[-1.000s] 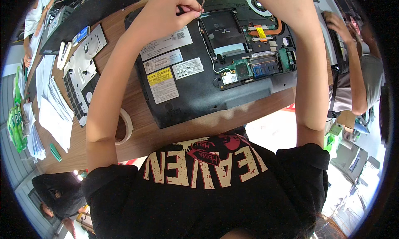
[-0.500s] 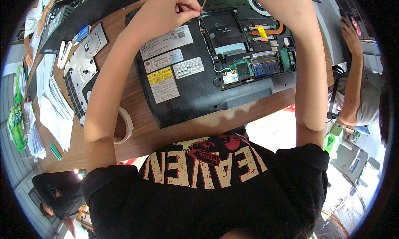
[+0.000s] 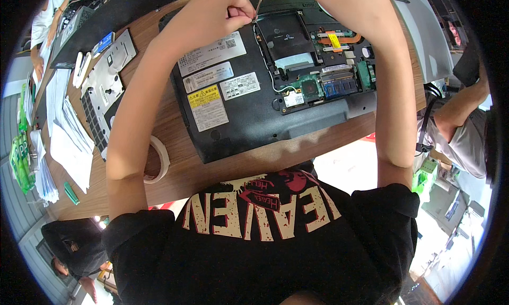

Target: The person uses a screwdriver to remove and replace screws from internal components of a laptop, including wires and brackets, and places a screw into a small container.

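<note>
An upside-down black laptop [image 3: 249, 132] lies on the wooden table with its inside exposed. My left hand [image 3: 225, 10] is at its far edge, thumb and index finger pinched together; what is between them is too small to make out. A thin metal shaft [image 3: 260, 3] slants down from the upper edge to those fingertips. My right hand [image 3: 339, 2] is over the laptop's far right, its fingers mostly cut off by the upper edge. A thin white cable [image 3: 263, 55] runs from near the left fingertips to a small white card [image 3: 293, 98]. Copper heat pipes [image 3: 347, 39] and a memory module [image 3: 340, 87] show to the right.
Left of the laptop lie a removed cover plate [image 3: 106, 85], a white handle-like tool [image 3: 82, 69], a blue box [image 3: 104, 43], paper sheets [image 3: 71, 146] and a tape roll [image 3: 162, 159]. A grey panel [image 3: 424, 34] stands at the right. Another person's arm [image 3: 464, 106] is beyond it.
My right hand has shifted a little left and up and now covers the fan. My left hand stays almost in place. The co-worker's arm at the right has moved lower and outward.
</note>
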`<state>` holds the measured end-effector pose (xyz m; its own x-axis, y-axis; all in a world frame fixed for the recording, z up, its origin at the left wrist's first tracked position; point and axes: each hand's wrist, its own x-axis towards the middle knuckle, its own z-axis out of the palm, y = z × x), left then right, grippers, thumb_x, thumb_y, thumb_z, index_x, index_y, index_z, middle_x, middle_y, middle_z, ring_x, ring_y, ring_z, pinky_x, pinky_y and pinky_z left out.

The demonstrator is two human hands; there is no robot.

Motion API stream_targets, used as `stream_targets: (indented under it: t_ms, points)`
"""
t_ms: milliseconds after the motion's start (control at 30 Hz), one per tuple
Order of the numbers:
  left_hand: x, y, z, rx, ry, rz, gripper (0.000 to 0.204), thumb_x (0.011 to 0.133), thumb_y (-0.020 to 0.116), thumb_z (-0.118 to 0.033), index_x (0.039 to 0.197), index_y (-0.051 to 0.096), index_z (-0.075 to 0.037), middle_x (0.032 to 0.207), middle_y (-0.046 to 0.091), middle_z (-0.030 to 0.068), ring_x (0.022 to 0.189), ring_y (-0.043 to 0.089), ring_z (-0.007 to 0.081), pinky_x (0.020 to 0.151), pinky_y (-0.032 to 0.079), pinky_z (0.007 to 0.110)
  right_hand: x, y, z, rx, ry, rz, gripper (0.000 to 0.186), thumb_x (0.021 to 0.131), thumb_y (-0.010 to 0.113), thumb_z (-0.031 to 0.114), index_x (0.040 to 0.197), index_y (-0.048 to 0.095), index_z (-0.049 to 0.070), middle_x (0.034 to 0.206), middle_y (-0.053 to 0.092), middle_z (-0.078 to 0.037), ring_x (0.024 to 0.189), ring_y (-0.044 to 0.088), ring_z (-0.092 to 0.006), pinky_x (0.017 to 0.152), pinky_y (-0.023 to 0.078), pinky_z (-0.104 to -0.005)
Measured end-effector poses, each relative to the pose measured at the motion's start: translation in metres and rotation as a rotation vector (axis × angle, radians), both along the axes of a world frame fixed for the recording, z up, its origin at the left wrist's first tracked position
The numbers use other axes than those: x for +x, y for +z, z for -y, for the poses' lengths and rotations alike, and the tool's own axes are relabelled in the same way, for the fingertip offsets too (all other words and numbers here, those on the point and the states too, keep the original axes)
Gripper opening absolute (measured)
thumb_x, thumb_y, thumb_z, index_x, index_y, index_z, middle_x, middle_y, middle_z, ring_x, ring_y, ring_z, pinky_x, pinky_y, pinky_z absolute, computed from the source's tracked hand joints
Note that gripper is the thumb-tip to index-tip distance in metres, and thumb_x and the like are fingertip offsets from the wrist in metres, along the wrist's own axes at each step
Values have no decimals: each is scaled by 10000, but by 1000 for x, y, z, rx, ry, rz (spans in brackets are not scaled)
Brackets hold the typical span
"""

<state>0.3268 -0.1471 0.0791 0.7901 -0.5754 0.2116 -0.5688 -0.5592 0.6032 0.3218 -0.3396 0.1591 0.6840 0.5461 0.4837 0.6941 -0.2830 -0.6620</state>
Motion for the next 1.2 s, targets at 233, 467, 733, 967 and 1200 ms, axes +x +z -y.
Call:
stream_targets:
  t_ms: [233,467,733,967,1200]
  points:
    - [1,-2,-1,31,17,-18,106,753,648,-35,848,674,4,773,621,110,648,586,204,600,458,296,-2,-2,1,39,92,-195,128,903,550,35,1010,479,31,782,537,-30,631,563,-95,572,465,-219]
    - [-1,-1,2,-3,32,-67,114,755,666,-53,853,666,4,761,615,103,637,590,197,601,465,293,5,-22,3,96,28,-46,133,900,544,17,992,448,27,736,552,-52,620,566,-98,563,452,-226]
    - [-1,-2,5,3,100,-84,105,762,679,-71,842,684,-3,758,630,100,672,605,179,622,476,289,8,-32,7,143,-26,-38,150,909,535,27,1021,434,21,726,558,-58,618,568,-102,569,455,-225]
    - [1,1,2,-14,117,-113,114,757,682,-76,848,700,-12,794,657,99,696,620,185,642,487,285,8,-36,9,190,-26,-40,156,916,534,41,1034,434,23,747,564,-56,639,563,-92,583,459,-226]
    - [2,2,3,26,78,-50,115,741,688,-89,829,699,-16,755,663,102,662,622,187,623,487,292,10,-35,6,120,43,58,184,905,529,25,1063,436,43,778,570,-80,653,588,-155,601,464,-263]
